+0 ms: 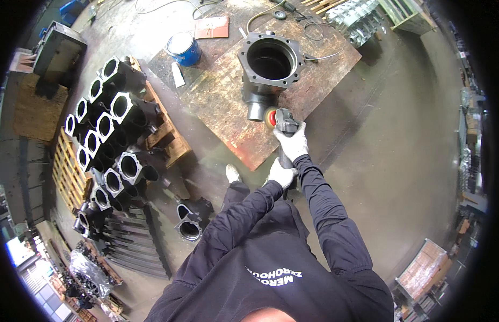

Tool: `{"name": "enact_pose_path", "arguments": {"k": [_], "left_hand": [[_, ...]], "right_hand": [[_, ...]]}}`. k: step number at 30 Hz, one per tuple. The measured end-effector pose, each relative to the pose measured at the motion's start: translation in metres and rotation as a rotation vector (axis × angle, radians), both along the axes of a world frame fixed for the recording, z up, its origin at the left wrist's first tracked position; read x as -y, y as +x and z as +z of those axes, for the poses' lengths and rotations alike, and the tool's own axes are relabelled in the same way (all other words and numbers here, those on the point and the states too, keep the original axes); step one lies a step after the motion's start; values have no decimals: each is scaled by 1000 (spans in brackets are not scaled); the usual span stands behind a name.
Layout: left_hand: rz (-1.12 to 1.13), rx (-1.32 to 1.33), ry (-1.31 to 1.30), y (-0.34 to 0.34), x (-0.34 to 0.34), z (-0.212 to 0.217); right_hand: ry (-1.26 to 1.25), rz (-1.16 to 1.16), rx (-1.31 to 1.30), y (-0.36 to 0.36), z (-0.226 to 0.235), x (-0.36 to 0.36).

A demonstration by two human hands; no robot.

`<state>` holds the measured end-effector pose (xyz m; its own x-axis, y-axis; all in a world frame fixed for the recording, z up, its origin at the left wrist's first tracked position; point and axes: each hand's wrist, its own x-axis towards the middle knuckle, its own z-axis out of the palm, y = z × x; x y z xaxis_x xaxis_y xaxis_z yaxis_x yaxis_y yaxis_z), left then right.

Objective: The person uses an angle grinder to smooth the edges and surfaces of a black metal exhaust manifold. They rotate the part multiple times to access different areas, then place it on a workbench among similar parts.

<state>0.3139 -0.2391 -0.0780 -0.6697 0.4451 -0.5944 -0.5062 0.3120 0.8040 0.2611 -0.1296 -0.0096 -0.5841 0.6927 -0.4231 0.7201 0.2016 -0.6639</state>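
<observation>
While both white-gloved hands close around a dark power tool [286, 123], its red-and-yellow disc [271, 117] sits right by the short pipe [255, 111] of a dark metal housing [261, 92]; whether disc and pipe touch is hard to tell. The right hand [294, 144] grips the tool just behind its head, and the left hand [282, 173] is wrapped around the body farther back, nearer the person's waist. The housing rests on the stained worktop [222, 110], near the worktop's right-hand edge, its broad round opening facing up inside a flange ringed with holes.

To the housing's left on the same worktop stand a blue can [185, 51] and, just beside it, a white tube [178, 75]. A flat red sheet [212, 27] lies beyond the can. Left of the worktop, many similar flanged castings [134, 80] are set in rows around a wooden pallet [174, 138]. A black slatted rack [132, 241] lies below them, and a smaller group of dark parts [202, 206] sits on the floor [389, 139] near the person's left leg.
</observation>
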Motion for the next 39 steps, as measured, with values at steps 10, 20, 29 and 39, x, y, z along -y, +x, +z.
{"name": "enact_pose_path", "arguments": {"k": [10, 20, 29, 39], "left_hand": [[-279, -142, -575, 0, 3, 4], [-255, -189, -640, -1, -10, 8], [-357, -167, -766, 13, -41, 29], [-597, -177, -708, 34, -83, 84]], "right_hand": [[-311, -158, -306, 19, -58, -10], [-445, -215, -283, 27, -82, -23], [-525, -402, -386, 56, -118, -33], [-457, -500, -455, 113, -88, -81]]}}
